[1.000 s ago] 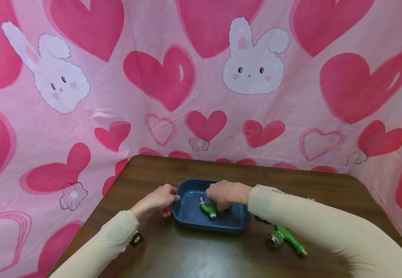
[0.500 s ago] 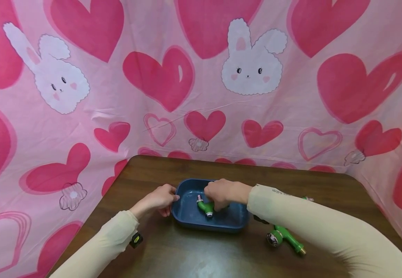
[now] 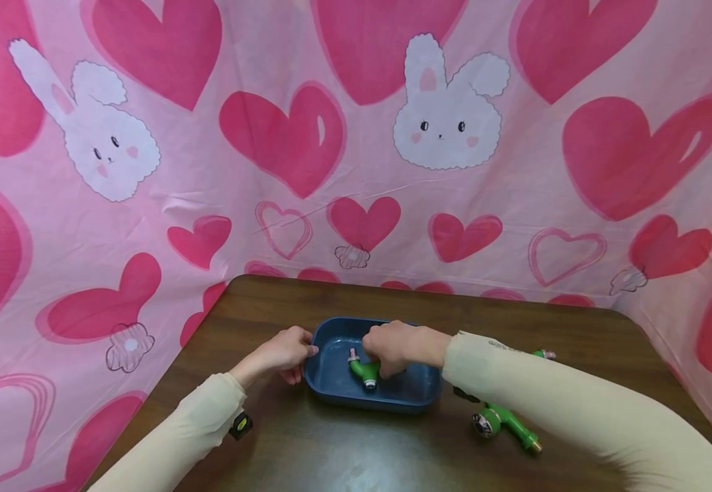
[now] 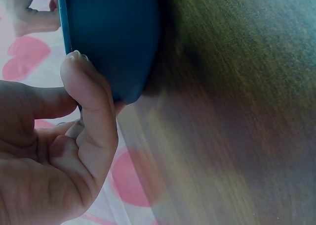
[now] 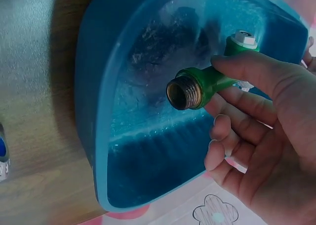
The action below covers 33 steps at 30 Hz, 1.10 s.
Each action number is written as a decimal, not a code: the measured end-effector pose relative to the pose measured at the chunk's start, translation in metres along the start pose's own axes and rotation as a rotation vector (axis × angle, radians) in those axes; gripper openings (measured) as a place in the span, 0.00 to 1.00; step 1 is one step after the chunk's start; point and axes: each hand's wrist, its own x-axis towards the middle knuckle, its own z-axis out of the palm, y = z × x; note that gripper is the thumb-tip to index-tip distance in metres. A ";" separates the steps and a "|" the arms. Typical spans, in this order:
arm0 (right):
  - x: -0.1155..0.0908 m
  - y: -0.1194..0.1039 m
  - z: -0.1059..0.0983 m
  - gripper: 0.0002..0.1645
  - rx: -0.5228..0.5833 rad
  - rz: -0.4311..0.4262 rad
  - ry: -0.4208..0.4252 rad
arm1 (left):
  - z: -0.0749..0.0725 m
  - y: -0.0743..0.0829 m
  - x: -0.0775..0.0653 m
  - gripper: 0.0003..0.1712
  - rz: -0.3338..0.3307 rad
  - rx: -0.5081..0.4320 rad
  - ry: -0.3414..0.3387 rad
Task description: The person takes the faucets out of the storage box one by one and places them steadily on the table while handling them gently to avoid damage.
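Observation:
A blue rectangular basin [image 3: 334, 335] stands on the table. The left hand [image 3: 285, 352] pinches its left rim between thumb and fingers; the left wrist view shows the thumb against the outer wall [image 4: 113, 37]. Inside the basin, the right hand [image 3: 393, 347] grips a green tap [image 3: 365, 372] by its body. In the right wrist view, thumb and fingers hold the tap [image 5: 212, 84] around the middle, its brass threaded end exposed and a white nut at another end. Part of the tap is hidden by the right hand in the head view.
Another green tap [image 3: 506, 420] with a round knob and a brass tip lies on the table right of the basin. A further green piece [image 3: 543, 354] shows partly behind the right sleeve [image 3: 516, 369]. A pink cloth with hearts and rabbits [image 3: 356, 137] hangs behind the table.
The right hand and the tap have shifted slightly left within the basin. The left hand has stayed on the rim.

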 end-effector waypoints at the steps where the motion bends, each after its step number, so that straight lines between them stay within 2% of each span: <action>1: -0.001 0.000 0.000 0.13 -0.004 -0.002 0.001 | 0.000 0.000 0.000 0.12 -0.001 0.001 0.000; 17: -0.009 0.000 0.007 0.13 0.030 0.003 0.030 | 0.001 0.002 -0.001 0.17 -0.004 -0.025 -0.005; 25: -0.011 0.003 0.007 0.12 0.015 -0.019 0.044 | 0.000 0.000 0.000 0.13 0.003 -0.032 -0.016; 33: -0.017 0.004 0.002 0.12 0.006 -0.031 0.083 | 0.000 0.000 0.000 0.15 -0.001 -0.043 -0.018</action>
